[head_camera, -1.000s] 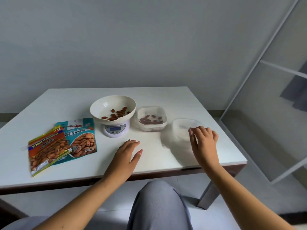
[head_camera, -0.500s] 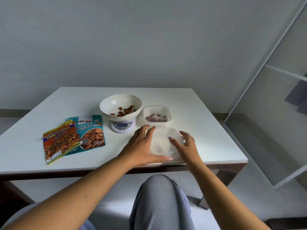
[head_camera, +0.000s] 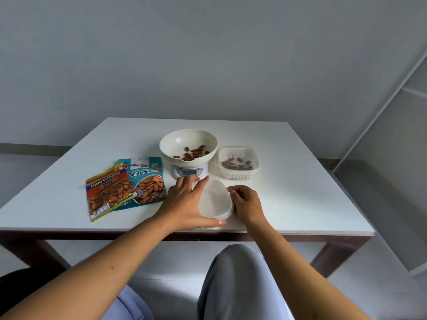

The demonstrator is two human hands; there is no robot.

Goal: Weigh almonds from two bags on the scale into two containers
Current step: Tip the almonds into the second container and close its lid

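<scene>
A translucent lidded container (head_camera: 215, 199) stands near the table's front edge, held between both hands. My left hand (head_camera: 184, 202) wraps its left side, thumb along the front. My right hand (head_camera: 246, 203) grips its right side with fingertips at the lid's edge. Behind it a cream bowl (head_camera: 175, 140) with several almonds (head_camera: 193, 152) rests on a small white scale (head_camera: 190, 170). To the right, an open clear container (head_camera: 238, 161) holds several almonds. An orange almond bag (head_camera: 107, 192) overlaps a teal almond bag (head_camera: 147, 181) on the left.
The white table (head_camera: 300, 192) ends just in front of my hands; my knees are below its edge. A grey wall stands behind, and a white frame with panels (head_camera: 379, 135) rises at the right.
The lidded container came from the right of the table to the front centre, and both hands have closed around it. The view has shifted slightly so the objects sit further right.
</scene>
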